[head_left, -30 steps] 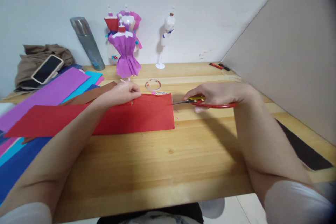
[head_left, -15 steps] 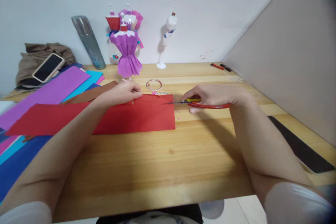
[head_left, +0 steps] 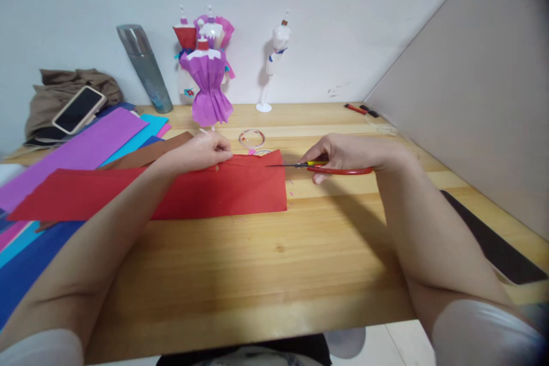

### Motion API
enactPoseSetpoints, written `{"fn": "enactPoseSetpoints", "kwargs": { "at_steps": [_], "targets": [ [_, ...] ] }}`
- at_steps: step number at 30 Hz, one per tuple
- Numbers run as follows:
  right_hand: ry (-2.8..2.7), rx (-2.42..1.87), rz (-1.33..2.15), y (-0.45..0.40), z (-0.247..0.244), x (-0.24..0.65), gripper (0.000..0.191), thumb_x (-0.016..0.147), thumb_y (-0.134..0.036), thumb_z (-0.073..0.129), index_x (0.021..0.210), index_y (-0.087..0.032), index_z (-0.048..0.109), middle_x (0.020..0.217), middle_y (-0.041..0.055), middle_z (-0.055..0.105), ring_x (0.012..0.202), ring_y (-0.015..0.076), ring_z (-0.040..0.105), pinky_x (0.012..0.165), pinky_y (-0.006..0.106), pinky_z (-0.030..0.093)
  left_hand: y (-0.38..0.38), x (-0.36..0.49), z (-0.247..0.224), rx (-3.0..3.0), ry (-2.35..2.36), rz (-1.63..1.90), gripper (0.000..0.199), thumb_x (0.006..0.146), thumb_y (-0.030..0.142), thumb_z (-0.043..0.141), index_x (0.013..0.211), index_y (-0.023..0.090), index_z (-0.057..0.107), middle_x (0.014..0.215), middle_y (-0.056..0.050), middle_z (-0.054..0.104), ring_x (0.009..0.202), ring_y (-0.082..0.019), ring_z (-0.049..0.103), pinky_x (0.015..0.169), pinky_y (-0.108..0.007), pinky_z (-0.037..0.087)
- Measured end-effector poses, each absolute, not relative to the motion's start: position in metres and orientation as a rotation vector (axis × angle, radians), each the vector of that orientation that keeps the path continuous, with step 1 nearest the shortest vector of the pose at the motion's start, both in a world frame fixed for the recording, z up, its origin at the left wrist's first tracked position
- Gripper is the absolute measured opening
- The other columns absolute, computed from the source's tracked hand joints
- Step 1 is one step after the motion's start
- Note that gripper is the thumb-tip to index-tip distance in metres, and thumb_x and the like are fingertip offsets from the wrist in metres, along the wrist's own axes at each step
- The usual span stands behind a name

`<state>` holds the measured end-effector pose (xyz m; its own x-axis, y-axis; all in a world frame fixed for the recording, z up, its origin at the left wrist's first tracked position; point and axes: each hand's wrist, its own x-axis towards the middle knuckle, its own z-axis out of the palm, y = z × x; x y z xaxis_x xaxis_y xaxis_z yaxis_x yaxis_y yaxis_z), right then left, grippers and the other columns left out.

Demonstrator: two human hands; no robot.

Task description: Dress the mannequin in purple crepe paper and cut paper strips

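A long red sheet [head_left: 227, 191] lies across the wooden table [head_left: 240, 274], its right end free. My left hand [head_left: 210, 150] is closed on the sheet's far edge, fingers pinched together. In my right hand [head_left: 337, 154] are scissors [head_left: 343, 171] with red and yellow handles, my fingers wrapped round them. The blades point left and reach over the right end of the sheet near its far edge. Beside the blades, the sheet's far right corner is lifted a little.
Colored sheets lie at the left under a phone [head_left: 79, 110] and brown cloth [head_left: 98, 83]. Behind my hands stand a bottle [head_left: 148, 68], dressed mannequins [head_left: 209, 88], a bare white one [head_left: 281, 37] and a tape roll [head_left: 252, 138]. A black slab [head_left: 493, 237] lies right.
The scissor blades have moved slightly left into the red sheet and look closer together. The sheet's far right corner has risen. My left hand has hardly moved.
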<state>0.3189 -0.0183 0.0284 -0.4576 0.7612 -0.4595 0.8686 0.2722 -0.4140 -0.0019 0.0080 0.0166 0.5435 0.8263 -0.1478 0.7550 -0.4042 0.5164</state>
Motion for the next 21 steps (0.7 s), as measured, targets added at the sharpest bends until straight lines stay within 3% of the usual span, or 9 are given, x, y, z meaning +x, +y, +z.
{"fn": "enactPoseSetpoints", "kwargs": {
  "at_steps": [3,6,12,16,21],
  "targets": [
    [2.401,1.493,-0.971,-0.019,0.029,0.32,0.076,0.072,-0.075,0.077,0.115,-0.012,0.085,0.077,0.003,0.063,0.072,0.017,0.041,0.07,0.035,0.035,0.006,-0.001,0.019,2.226,1.288,0.17,0.031,0.087,0.025,0.056,0.057,0.022,0.047,0.054,0.004,0.043,0.055,-0.013,0.039,0.058,-0.03,0.027],
    [2.444,1.446,-1.003,-0.019,0.027,0.322,0.08,0.077,-0.069,0.078,0.13,-0.009,0.08,0.1,0.0108,0.075,0.08,0.022,0.056,0.075,0.035,0.041,0.005,0.001,0.021,2.214,1.311,0.167,0.031,0.087,0.023,0.055,0.057,0.021,0.047,0.055,0.004,0.044,0.055,-0.013,0.04,0.058,-0.03,0.027],
    [2.518,1.394,-0.906,-0.014,0.016,0.322,0.075,0.076,-0.071,0.077,0.13,-0.02,0.08,0.111,0.0112,0.082,0.09,0.03,0.071,0.079,0.037,0.05,0.005,0.002,0.021,2.221,1.305,0.156,0.032,0.088,0.023,0.055,0.057,0.021,0.047,0.056,0.004,0.045,0.056,-0.013,0.041,0.059,-0.029,0.028],
    [2.555,1.344,-0.906,-0.012,0.012,0.319,0.074,0.078,-0.07,0.077,0.132,-0.02,0.079,0.124,0.0133,0.081,0.104,0.0347,0.074,0.087,0.04,0.053,0.005,0.001,0.021,2.213,1.271,0.19,0.031,0.086,0.025,0.056,0.057,0.021,0.046,0.058,0.003,0.045,0.057,-0.013,0.041,0.059,-0.029,0.029],
    [2.543,1.31,-0.994,-0.013,0.011,0.315,0.074,0.081,-0.069,0.077,0.136,-0.021,0.077,0.128,0.012,0.081,0.108,0.0348,0.075,0.091,0.041,0.055,0.006,-0.001,0.02,2.214,1.241,0.186,0.03,0.084,0.025,0.056,0.057,0.022,0.044,0.057,0.004,0.041,0.056,-0.012,0.038,0.057,-0.029,0.027]
  ]
}}
